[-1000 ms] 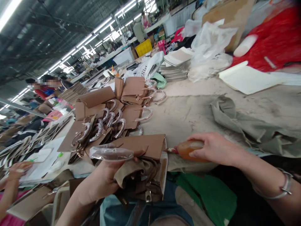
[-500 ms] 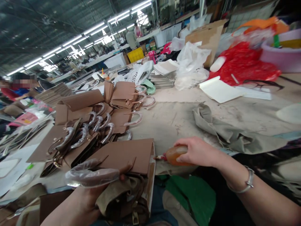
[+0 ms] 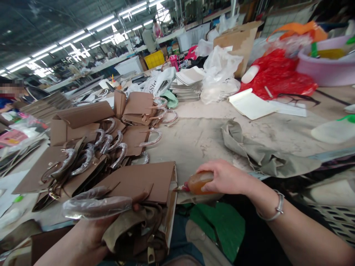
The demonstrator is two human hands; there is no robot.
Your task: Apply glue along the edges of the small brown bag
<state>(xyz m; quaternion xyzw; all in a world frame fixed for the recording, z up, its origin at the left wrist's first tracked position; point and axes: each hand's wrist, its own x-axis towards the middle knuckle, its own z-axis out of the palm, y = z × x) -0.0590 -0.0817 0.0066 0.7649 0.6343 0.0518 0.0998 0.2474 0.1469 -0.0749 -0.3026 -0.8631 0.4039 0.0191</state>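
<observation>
A brown handbag (image 3: 138,181) lies on its side in front of me, its plastic-wrapped handle (image 3: 97,207) toward me. My left hand (image 3: 102,231) grips the bag near the handle, with most of its fingers hidden behind the bag and its loose olive lining. My right hand (image 3: 222,177) is wrapped around a squeeze bottle (image 3: 198,183) of amber liquid, held sideways. The bottle's red-based nozzle points left and meets or nearly meets the pale edge of the bag (image 3: 172,190).
More brown handbags (image 3: 80,159) are heaped at left. A crumpled grey-green cloth (image 3: 257,155) lies at right. Behind are stacked sheets (image 3: 188,85), white plastic bags (image 3: 220,70), a notebook (image 3: 252,105), glasses (image 3: 299,99), red plastic (image 3: 280,74) and a purple basin (image 3: 327,70). A person (image 3: 12,96) is at far left.
The view has shifted, so most things appear farther left. The bottle's nozzle has moved slightly toward me along the bag's edge. Both hands keep their holds.
</observation>
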